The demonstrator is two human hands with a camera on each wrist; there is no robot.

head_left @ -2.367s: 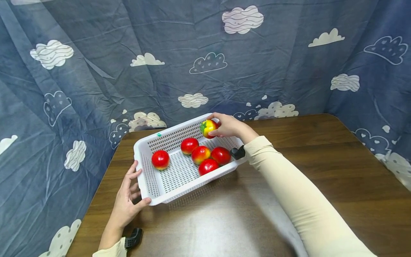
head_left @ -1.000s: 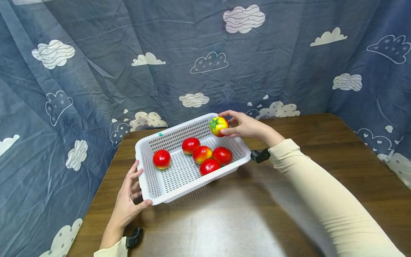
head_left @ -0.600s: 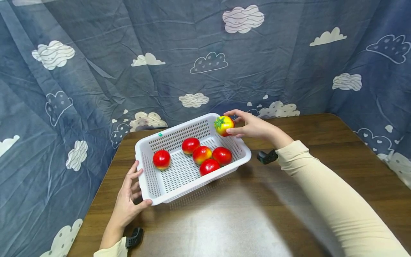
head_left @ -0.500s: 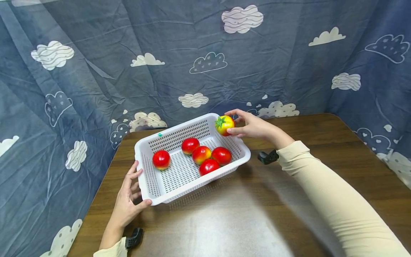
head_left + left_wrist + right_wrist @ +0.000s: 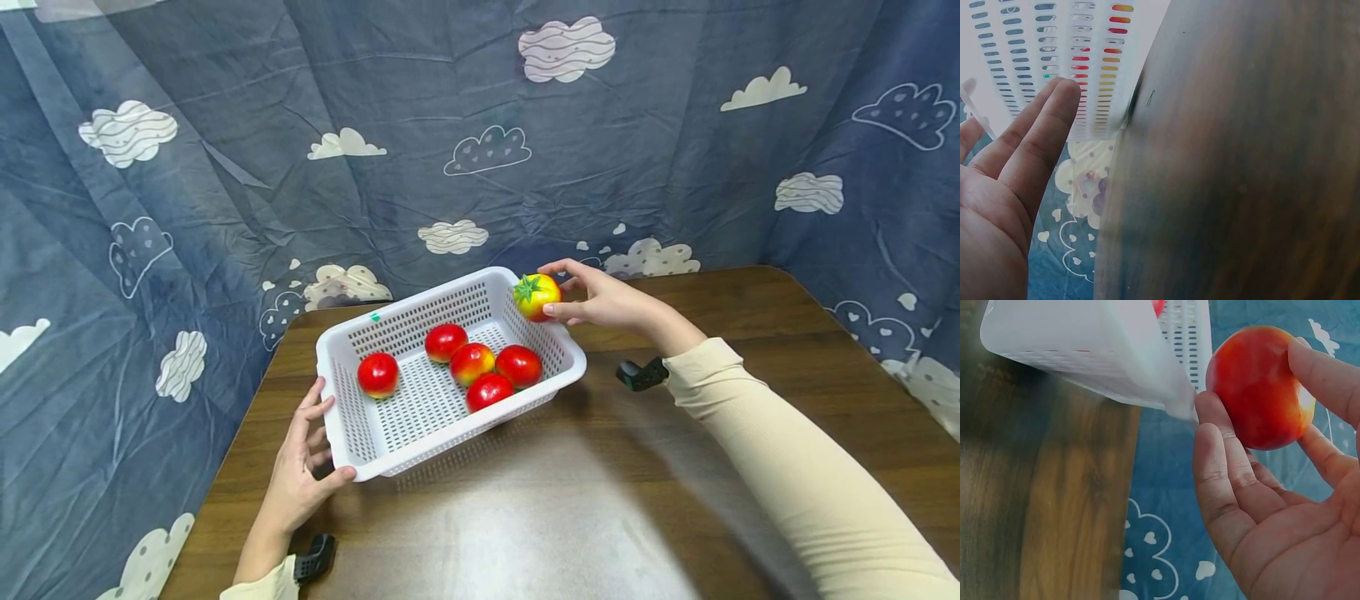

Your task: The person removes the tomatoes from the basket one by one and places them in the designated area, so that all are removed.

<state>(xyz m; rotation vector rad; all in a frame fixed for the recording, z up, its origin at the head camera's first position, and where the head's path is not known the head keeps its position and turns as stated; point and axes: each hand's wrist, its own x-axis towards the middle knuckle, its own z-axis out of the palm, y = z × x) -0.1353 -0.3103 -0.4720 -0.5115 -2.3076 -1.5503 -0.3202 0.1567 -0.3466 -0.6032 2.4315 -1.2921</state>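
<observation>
In the head view my right hand (image 5: pixel 607 300) pinches a red-and-yellow tomato (image 5: pixel 537 297) with a green leafy top, above the far right corner of a white perforated basket (image 5: pixel 408 465). The right wrist view shows the tomato's smooth red side (image 5: pixel 1257 387) between thumb and fingertips. At the basket's left end my left hand (image 5: pixel 296 462) rests thumb and fingers against the rim. In the left wrist view its fingers (image 5: pixel 1038 134) lie straight along the slotted wall. Several glossy red fruits lie inside: one on the left (image 5: pixel 378 375), the others, including a red-yellow one (image 5: pixel 472 364), clustered rightward.
The basket stands slantwise on a brown wooden table (image 5: pixel 720 333), near its back left. A blue cloud-printed cloth (image 5: pixel 420 183) hangs behind and along the sides. Each wrist carries a black device, such as the right wrist's device (image 5: pixel 642 374).
My right hand has carried the tomato rightward, from over the inside of the basket to its far right corner. The left hand, basket and other fruits have stayed in place.
</observation>
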